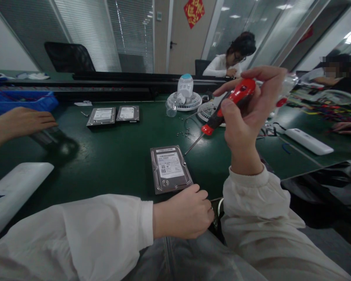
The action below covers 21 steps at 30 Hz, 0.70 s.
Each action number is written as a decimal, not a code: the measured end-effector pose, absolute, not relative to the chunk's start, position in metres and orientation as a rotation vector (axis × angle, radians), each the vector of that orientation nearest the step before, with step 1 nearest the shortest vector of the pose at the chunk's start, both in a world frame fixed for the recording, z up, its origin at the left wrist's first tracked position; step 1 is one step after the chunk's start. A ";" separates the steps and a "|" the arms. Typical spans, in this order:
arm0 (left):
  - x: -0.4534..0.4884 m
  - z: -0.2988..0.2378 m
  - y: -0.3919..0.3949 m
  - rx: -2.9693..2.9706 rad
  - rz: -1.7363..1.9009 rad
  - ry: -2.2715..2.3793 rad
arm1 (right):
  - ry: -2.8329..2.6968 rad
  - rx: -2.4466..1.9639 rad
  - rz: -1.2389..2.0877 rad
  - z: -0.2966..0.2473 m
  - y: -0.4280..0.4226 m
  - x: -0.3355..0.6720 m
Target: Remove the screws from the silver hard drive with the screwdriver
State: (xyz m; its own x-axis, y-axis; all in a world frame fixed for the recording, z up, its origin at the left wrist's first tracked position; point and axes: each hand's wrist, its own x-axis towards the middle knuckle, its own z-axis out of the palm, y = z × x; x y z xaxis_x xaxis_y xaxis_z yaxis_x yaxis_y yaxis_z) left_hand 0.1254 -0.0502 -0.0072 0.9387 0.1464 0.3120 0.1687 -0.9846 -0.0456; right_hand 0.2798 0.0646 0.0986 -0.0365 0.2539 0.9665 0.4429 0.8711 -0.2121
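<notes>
A hard drive (170, 168) lies label up on the green table near its front edge. My right hand (247, 109) is wrapped round a red and black screwdriver (215, 119). The screwdriver slants down to the left, its tip at the drive's right edge; whether it touches a screw is too small to tell. Just below the drive's near right corner is my left hand (187, 210), fingers curled inward. What those fingers hold, if anything, is hidden. Several tiny screws (185, 134) are scattered beyond the drive.
Two more hard drives (101, 116) lie farther back. Another person's hand (26, 125) reaches in at left, by a blue bin (20, 101). A white device (17, 191) is near left; a white fan (185, 95) and clear cup (171, 108) stand behind. Another white device (308, 141) lies right.
</notes>
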 end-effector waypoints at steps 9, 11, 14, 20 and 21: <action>0.124 -0.008 -0.057 -3.010 -0.456 -0.231 | -1.498 -0.929 -0.494 0.072 0.018 0.311; 0.123 -0.007 -0.059 -3.006 -0.470 -0.212 | -1.560 -1.113 -0.557 0.056 0.010 0.317; 0.123 -0.006 -0.060 -2.998 -0.481 -0.203 | -1.719 -1.292 -0.536 0.033 0.007 0.326; 0.124 -0.006 -0.060 -2.971 -0.460 -0.193 | -1.907 -1.644 -0.354 0.003 -0.004 0.326; 0.124 -0.006 -0.060 -2.965 -0.458 -0.189 | -1.943 -1.678 -0.324 0.000 -0.008 0.324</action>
